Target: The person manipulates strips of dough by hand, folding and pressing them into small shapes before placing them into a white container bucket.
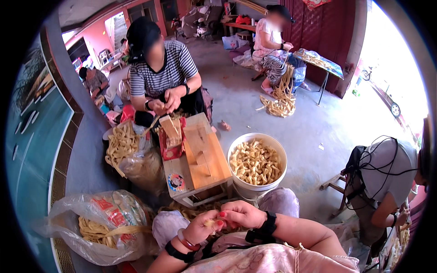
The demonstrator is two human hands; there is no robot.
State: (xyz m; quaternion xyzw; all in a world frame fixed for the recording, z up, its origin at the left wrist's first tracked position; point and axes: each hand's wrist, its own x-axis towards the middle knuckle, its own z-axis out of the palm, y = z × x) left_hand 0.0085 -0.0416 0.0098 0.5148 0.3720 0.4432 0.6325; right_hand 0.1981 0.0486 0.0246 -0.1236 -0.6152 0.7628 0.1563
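Observation:
My left hand (203, 228) and my right hand (241, 214) meet above my lap with fingers pinched together. Between the left fingers shows a bit of a pale yellow strip (210, 223). The right fingertips press against the same spot, partly hiding what they grip. To the left, a clear plastic bag (68, 211) lies open with a heap of flat yellow strips (93, 230) inside. One strip trails out of it toward my knee. Beyond my hands stands a white bucket (256, 187) full of knotted yellow pieces (256, 161).
A small wooden table (200, 141) stands ahead, bearing a red tray (174, 153) and a wood block (170, 131). A co-worker (166, 68) sits behind it, hands together. Another bag of strips (123, 141) is on its left. More people sit at back right and right, near a stool (336, 184).

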